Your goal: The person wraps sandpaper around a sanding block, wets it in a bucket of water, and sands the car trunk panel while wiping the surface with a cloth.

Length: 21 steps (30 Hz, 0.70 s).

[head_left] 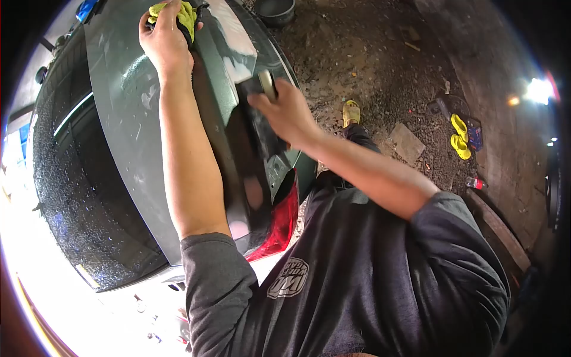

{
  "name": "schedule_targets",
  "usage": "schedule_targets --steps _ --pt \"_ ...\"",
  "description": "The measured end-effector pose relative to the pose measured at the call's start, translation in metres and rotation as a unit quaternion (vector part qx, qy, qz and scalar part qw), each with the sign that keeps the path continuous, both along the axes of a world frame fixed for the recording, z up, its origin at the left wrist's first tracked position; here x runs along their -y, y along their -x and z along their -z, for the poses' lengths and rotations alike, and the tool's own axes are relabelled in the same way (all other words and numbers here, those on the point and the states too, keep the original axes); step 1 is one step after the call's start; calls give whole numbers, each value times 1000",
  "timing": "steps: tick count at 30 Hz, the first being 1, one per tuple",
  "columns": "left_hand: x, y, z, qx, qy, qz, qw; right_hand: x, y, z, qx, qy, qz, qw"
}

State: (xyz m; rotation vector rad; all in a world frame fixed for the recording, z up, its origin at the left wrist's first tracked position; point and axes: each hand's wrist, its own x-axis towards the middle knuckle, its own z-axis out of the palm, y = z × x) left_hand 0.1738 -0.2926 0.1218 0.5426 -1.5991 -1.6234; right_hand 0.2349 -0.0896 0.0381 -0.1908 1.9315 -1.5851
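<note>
My left hand (pixel 165 44) is closed around a yellow-green cloth (pixel 187 19) with dark edging, at the far end of the grey-green car's trunk lid (pixel 128 113). Nearer to me, my right hand (pixel 288 113) grips a pale-topped block (pixel 267 85), blurred by motion, which looks like a sanding block. It is at the rear edge of the car, over a dark part of the bodywork. Just beyond lies a pale, sanded-looking patch (pixel 235 33) on the paint. A red tail light (pixel 285 217) is below my right hand.
The car's wet rear window (pixel 101 196) is on the left. A black basin (pixel 275 11) stands on the dirt floor at the top. Yellow clogs (pixel 460 137), a flat slab (pixel 407 143) and a bottle with a red label (pixel 474 182) lie on the right.
</note>
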Motion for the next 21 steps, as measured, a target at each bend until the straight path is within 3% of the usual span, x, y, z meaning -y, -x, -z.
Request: schedule_targets --steps 5,6,10,14,17,21 --pt "-7 0 -3 5 -2 -22 1000 29 32 21 -56 -6 32 998" --pt "-5 0 -1 -1 5 -15 1000 23 46 -10 42 -8 -12 999" --pt "5 1 6 -14 15 5 1000 3 7 -6 -21 -42 -31 998" --pt "1 -1 1 12 19 0 1000 6 16 -3 -21 15 -37 999" --pt "0 -1 0 10 28 1 1000 21 41 2 4 -3 -29 1000" --pt "-2 0 -2 20 22 -6 1000 -8 -5 -13 -23 -12 -31 999"
